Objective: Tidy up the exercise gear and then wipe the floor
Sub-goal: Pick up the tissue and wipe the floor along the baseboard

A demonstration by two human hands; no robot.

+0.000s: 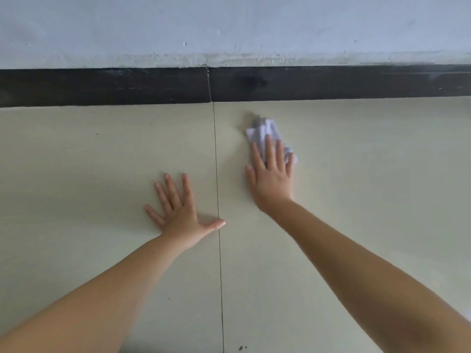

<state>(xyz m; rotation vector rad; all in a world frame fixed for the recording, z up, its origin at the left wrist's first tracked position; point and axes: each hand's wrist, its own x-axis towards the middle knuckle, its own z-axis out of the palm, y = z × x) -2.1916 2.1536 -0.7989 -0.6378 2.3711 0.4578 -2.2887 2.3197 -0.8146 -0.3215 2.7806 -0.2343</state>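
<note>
Both forearms reach over pale floor (76,174). Left hand (178,212) lies flat and spread, empty, bracing. Right hand (271,178), fingers extended, presses a crumpled white tissue (262,129) just ahead of its fingertips. No exercise gear shows (probably tidied); wiping seems underway, with specks nearer the body left.

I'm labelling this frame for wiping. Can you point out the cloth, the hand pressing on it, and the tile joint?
cloth (261,128), head view, crumpled part beyond the fingers.
right hand (271,174), head view, back of the hand.
tile joint (216,161), head view, dark line between tiles.
</note>
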